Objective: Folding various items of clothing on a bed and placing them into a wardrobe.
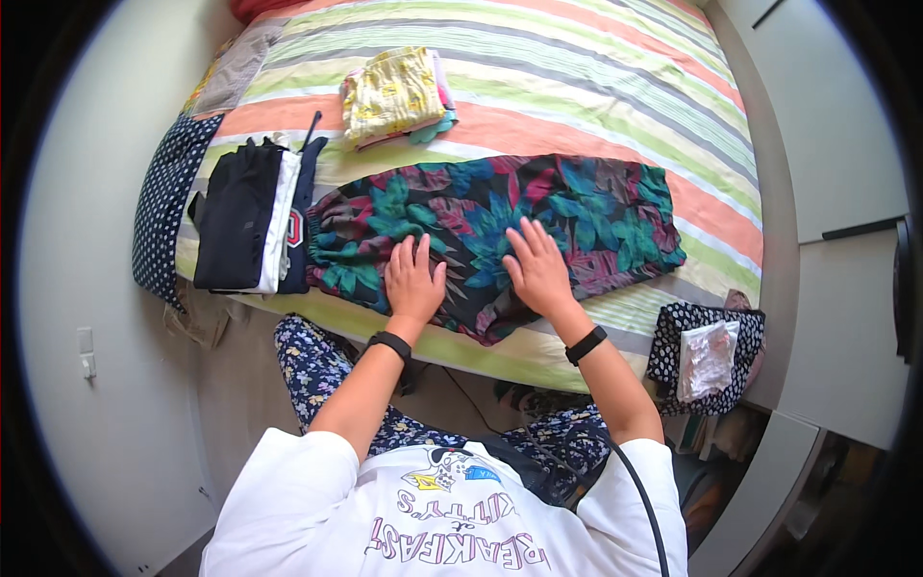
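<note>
A pair of dark trousers (pixel 596 216) with teal and magenta leaves lies lengthwise across the near side of the bed, its gathered elastic end at the left. My left hand (pixel 413 279) rests flat on the cloth left of its middle, fingers stretched out. On the same fabric, further right, my right hand (pixel 538 267) presses lightly with its fingers spread. Neither hand grips anything. Beside the elastic end sits a stack of folded clothes, a black garment (pixel 236 212) on top of white and navy ones.
Behind the trousers, a yellow patterned garment (pixel 392 94) tops another folded pile on the striped bedsheet (pixel 538 77). At the left corner hangs polka-dot cloth (pixel 173 207). To the right, a small clear packet (pixel 709 361) lies on dark patterned fabric (pixel 673 332), near a white cabinet (pixel 851 298).
</note>
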The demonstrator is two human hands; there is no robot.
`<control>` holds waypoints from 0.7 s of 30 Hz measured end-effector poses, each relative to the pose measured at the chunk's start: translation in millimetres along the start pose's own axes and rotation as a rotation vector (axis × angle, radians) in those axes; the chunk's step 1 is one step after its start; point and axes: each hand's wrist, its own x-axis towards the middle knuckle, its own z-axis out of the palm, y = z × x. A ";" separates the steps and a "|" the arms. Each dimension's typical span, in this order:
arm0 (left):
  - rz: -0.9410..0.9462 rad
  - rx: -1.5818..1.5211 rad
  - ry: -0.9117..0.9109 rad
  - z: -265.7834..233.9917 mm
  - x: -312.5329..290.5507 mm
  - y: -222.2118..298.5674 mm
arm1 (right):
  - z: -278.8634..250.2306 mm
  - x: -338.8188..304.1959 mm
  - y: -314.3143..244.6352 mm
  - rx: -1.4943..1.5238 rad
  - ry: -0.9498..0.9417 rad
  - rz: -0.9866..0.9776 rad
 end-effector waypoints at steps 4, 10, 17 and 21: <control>0.009 0.145 -0.103 6.4 -29.9 -80.1 | 9.1 -19.3 48.4 -0.205 -0.075 0.061; -0.256 0.038 -0.075 1.0 -23.0 -106.6 | -27.6 -46.4 173.0 -0.466 0.032 0.575; 0.124 0.038 -0.016 28.9 45.1 -19.0 | -0.2 33.9 14.4 -0.007 -0.144 -0.102; 0.037 0.103 -0.142 52.2 37.7 -15.1 | 38.0 45.2 34.3 -0.039 -0.251 -0.240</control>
